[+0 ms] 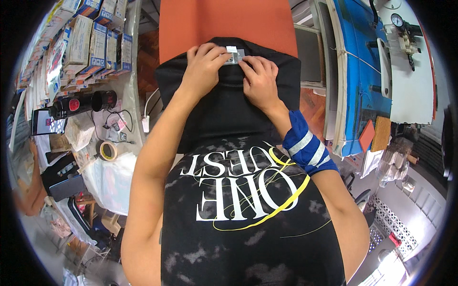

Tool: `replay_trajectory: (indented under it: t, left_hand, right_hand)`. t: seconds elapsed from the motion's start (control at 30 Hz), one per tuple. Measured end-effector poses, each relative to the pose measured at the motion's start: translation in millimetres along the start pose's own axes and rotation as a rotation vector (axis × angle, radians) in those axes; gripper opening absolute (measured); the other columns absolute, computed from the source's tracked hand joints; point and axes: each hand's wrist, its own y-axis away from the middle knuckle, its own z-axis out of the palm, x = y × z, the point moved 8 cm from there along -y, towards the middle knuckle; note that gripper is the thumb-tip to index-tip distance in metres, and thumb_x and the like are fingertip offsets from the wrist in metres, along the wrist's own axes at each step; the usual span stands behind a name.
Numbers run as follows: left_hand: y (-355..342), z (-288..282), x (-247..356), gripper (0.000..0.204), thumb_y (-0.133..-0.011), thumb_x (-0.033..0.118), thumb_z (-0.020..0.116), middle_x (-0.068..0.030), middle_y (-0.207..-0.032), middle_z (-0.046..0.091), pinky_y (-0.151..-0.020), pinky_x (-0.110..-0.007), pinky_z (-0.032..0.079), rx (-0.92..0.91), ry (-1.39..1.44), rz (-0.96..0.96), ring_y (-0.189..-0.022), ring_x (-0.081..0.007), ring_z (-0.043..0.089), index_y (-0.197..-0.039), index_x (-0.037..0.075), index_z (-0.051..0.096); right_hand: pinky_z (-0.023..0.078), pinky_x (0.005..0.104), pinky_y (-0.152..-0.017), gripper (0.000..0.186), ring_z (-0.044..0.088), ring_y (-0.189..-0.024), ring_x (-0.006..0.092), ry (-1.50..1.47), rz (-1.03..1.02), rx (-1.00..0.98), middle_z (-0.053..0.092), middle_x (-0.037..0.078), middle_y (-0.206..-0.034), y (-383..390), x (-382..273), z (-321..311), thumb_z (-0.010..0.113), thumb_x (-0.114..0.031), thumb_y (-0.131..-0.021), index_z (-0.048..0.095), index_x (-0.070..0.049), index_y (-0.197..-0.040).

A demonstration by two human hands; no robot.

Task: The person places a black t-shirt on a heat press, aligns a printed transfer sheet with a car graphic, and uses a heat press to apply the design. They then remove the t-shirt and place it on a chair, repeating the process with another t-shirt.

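A black T-shirt (pixel 214 114) is spread over an orange board (pixel 226 21), its neck part lying toward the far end. On the neck area sits a small greyish see-through film (pixel 240 56) with a white neck label (pixel 232 49) at its upper edge. My left hand (pixel 204 66) has its fingers curled at the film's left edge. At the right edge, my right hand (pixel 260 78) pinches the film's corner between thumb and fingers. Fingertips partly hide both edges. A blue cloth with white stripes (pixel 305 143) wraps my right forearm.
Stacked cardboard boxes (pixel 98 45) fill the far left. Below them a side table carries a tape roll (pixel 107 150), a black cylinder (pixel 104 100) and cables. On the right stand a blue machine (pixel 355 71) and a pressure gauge (pixel 397 20). Another person's arm (pixel 34 186) shows far left.
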Motion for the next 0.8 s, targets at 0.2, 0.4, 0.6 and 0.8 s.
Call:
replay_trajectory:
  t: [0.2,0.4,0.6,0.8]
  left_hand:
    - [-24,20,-14,0.042,-0.085,-0.004,0.059,-0.0027,-0.126,0.07,-0.106,-0.046,0.04,-0.048,0.005,-0.043,-0.121,-0.0264,0.061,-0.121,0.011,0.074]
    - [-8,-25,-21,0.034,-0.081,-0.005,0.061,-0.0061,-0.113,0.074,-0.101,-0.045,0.044,0.145,0.078,-0.045,-0.112,-0.0297,0.066,-0.109,0.008,0.076]
    - [25,-3,17,0.051,-0.085,-0.007,0.059,-0.005,-0.139,0.066,-0.117,-0.049,0.037,-0.051,-0.04,-0.007,-0.135,-0.0287,0.056,-0.131,0.011,0.069]
    - [32,6,10,0.055,-0.085,-0.007,0.057,-0.0043,-0.143,0.064,-0.121,-0.052,0.033,-0.061,-0.006,-0.057,-0.139,-0.0284,0.054,-0.135,0.012,0.068]
  right_hand:
    - [0.038,0.0495,-0.106,0.041,0.059,-0.121,0.0268,-0.003,0.002,-0.008,0.067,0.004,-0.125,1,0,0,0.071,-0.007,-0.079,0.073,-0.01,-0.119]
    - [0.038,0.0499,-0.106,0.042,0.059,-0.12,0.0273,0.005,0.007,0.002,0.067,0.005,-0.124,1,2,1,0.071,-0.008,-0.078,0.073,-0.01,-0.12]
    - [0.038,0.0496,-0.106,0.042,0.059,-0.121,0.0275,0.009,0.009,-0.011,0.067,0.005,-0.126,0,3,-1,0.071,-0.008,-0.079,0.073,-0.01,-0.12]
    - [0.038,0.049,-0.107,0.042,0.06,-0.121,0.027,0.005,0.013,-0.01,0.068,0.004,-0.127,1,2,4,0.071,-0.008,-0.079,0.073,-0.011,-0.121]
